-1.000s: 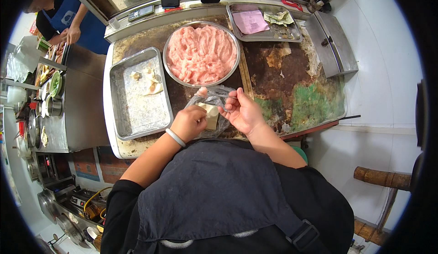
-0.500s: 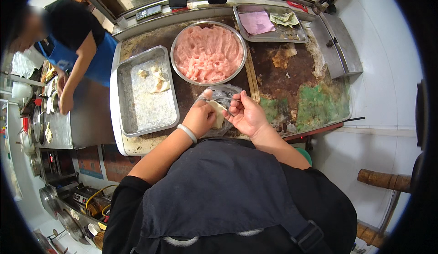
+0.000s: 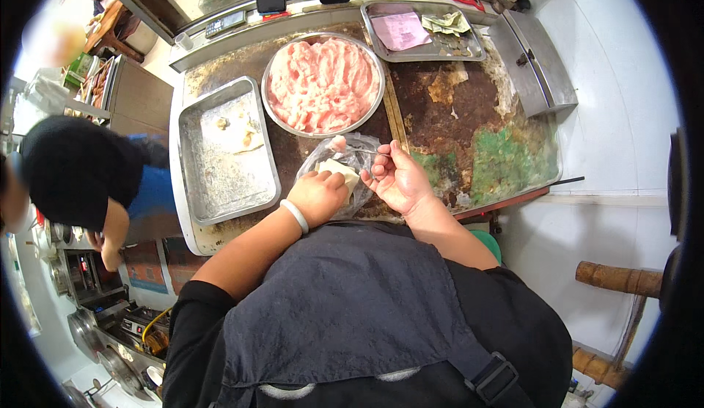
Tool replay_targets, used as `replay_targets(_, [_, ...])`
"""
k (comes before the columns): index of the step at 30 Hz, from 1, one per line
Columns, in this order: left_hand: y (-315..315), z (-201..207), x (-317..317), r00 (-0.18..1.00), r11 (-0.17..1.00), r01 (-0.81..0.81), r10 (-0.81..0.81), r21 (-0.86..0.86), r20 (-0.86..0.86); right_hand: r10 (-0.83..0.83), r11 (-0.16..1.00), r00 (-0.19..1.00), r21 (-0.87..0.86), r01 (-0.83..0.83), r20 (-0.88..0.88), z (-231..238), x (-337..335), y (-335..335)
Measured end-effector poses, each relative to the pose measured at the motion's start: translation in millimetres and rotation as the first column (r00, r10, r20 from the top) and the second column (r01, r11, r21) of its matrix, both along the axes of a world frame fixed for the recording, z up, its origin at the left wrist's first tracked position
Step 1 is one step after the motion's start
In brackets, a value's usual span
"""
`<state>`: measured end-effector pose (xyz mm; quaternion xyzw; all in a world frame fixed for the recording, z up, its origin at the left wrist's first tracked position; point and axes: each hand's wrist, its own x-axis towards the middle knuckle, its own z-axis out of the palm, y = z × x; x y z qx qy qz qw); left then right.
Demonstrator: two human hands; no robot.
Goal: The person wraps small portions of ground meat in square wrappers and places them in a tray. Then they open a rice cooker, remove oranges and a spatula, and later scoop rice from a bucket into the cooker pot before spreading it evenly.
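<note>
My left hand [image 3: 317, 197], with a pale band at its wrist, closes its fingers over a stack of pale square dough wrappers [image 3: 343, 173]. The stack lies on a crumpled clear plastic bag [image 3: 312, 162] at the table's near edge. Between the fingers of my right hand [image 3: 400, 181] is a thin metal stick [image 3: 364, 152]. A small lump of pink minced meat [image 3: 338, 143] sits on its far tip, above the bag and just beyond the wrappers. A round metal bowl [image 3: 267, 94] heaped with pink mince [image 3: 323, 82] stands directly beyond my hands.
A floured metal tray [image 3: 213, 188] with a few dough pieces stands at left. Behind right is a shallow tray [image 3: 381, 54] with pink paper, banknotes and coins. A metal box [image 3: 539, 63] stands far right. Left of the table, a co-worker [image 3: 81, 170] bends low.
My left hand has drawn slightly toward me, leaving more of the wrappers visible. The meat-tipped stick is now farther from those fingers. The co-worker has moved nearer and lower.
</note>
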<state>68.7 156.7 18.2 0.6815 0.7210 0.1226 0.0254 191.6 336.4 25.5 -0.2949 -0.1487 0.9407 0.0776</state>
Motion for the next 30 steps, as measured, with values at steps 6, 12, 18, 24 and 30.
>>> replay_targets(6, [-5.7, -6.4, -3.9, 0.850, 0.945, -0.326, 0.311, -0.040, 0.426, 0.042, 0.998, 0.999, -0.046, -0.041, 0.021, -6.8, 2.9, -6.4])
replay_targets(12, [-7.9, -11.4, -2.4, 0.775, 0.910, -0.411, 0.377, -0.047, 0.507, 0.108, 0.986, 0.994, -0.125, -0.108, -0.013, -24.5, -3.3, -22.1])
replay_targets(18, [-9.5, -12.1, -0.6, 0.718, 0.860, -0.511, 0.420, 0.010, 0.555, 0.124, 0.990, 0.992, -0.063, -0.124, 0.001, -34.5, -4.8, -23.7])
replay_targets(24, [-16.8, -14.3, -3.4, 0.642, 0.843, -0.538, 0.420, -0.014, 0.642, 0.109, 0.990, 0.994, -0.088, -0.109, -0.007, -46.0, -8.7, -22.7])
replay_targets(30, [-28.8, -7.6, -20.5, -0.437, 0.658, -0.661, 0.054, -0.361, 0.898, 0.093, 0.990, 0.996, -0.105, -0.091, 0.010, -45.1, -9.1, -21.0])
